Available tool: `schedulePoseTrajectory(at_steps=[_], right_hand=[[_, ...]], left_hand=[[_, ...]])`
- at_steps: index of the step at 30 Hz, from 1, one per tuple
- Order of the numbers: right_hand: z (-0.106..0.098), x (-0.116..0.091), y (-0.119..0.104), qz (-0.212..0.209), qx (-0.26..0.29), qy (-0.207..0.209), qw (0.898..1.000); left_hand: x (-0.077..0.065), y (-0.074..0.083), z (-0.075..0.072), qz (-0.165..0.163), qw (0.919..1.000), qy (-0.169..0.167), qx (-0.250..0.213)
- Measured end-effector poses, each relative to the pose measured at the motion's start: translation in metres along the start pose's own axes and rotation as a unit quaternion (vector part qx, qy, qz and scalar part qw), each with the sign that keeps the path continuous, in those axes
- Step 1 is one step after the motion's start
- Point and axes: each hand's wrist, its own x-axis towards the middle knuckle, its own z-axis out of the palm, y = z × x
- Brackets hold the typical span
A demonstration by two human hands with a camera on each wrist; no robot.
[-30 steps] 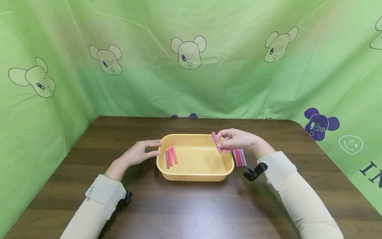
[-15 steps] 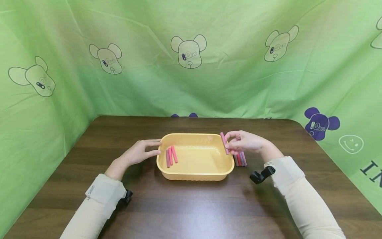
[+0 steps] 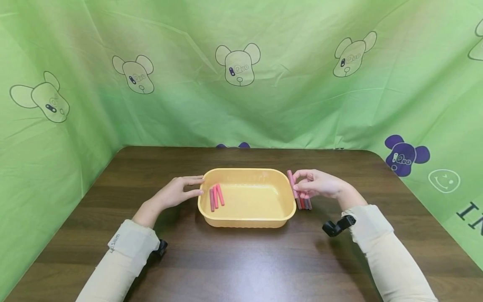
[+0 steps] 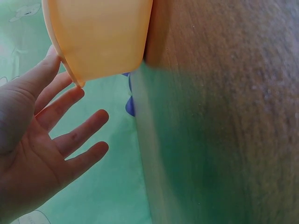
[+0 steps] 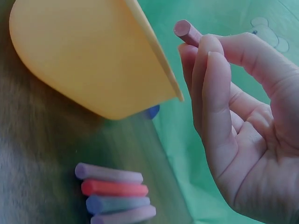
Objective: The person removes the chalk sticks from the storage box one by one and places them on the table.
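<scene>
A yellow plastic basin (image 3: 247, 220) stands mid-table, with three pink and mauve crayons (image 3: 216, 197) lying inside at its left end. My left hand (image 3: 174, 193) touches the basin's left rim with thumb and fingertips, its fingers fairly straight; the left wrist view shows the last two fingers apart from the wall. Between thumb and fingertips, my right hand (image 3: 318, 183) pinches a mauve-pink crayon (image 5: 188, 31), raised at the basin's right rim. Below that hand, several purple, red and bluish crayons (image 5: 117, 187) lie side by side on the table, right of the basin.
The dark wooden table (image 3: 241, 260) extends around the basin on all sides. A green printed cloth (image 3: 241, 113) hangs behind the table and along both sides. Each wrist carries a small black camera (image 3: 338, 225) over a light sleeve.
My right hand has moved rightward and slightly down with the pinched crayon, from over the basin's right part to its right rim. The left hand and the basin have stayed put.
</scene>
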Motion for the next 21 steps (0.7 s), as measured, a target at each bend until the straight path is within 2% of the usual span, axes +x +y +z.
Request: schedulePoseTrajectory(at_steps=[21], right_hand=[[-0.018, -0.026, 0.038, 0.006, 0.030, 0.024, 0.999]], left_hand=[[0.000, 0.001, 0.000, -0.010, 0.9999, -0.004, 0.002]])
